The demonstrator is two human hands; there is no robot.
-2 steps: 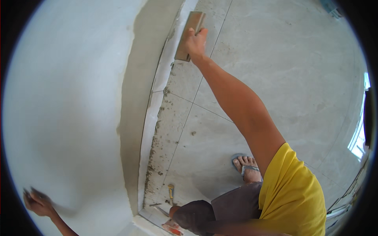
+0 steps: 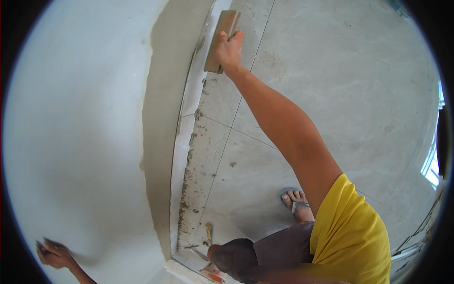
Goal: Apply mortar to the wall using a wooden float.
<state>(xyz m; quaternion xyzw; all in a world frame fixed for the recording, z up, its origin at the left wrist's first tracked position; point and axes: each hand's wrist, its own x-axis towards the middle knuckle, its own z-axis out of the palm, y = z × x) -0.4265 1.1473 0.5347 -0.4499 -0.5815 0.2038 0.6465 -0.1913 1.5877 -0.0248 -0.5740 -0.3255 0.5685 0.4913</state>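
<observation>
My right hand (image 2: 229, 51) is closed round the handle of a long, rectangular plastering float (image 2: 215, 45). The float's brown-grey blade lies along the white skirting strip (image 2: 191, 92) where wall meets floor, at the top of the view. Just above the skirting runs a band of grey plaster (image 2: 160, 99), with a ragged edge against the white wall (image 2: 85, 118). At the lower left, my left hand (image 2: 56, 255) is by the wall with its fingers stretched out and slightly apart, holding nothing. Whether it presses on the wall I cannot tell.
Crumbs of mortar (image 2: 187, 189) lie on the large grey floor tiles (image 2: 331, 85) beside the skirting. A yellow-handled tool (image 2: 208, 232) and an orange-and-white item (image 2: 213, 273) sit near my knee. My sandalled foot (image 2: 298, 203) rests on the tiles.
The float and my right hand appear slightly further left. My left hand has shifted a little right and down in view. The whole picture has moved slightly too.
</observation>
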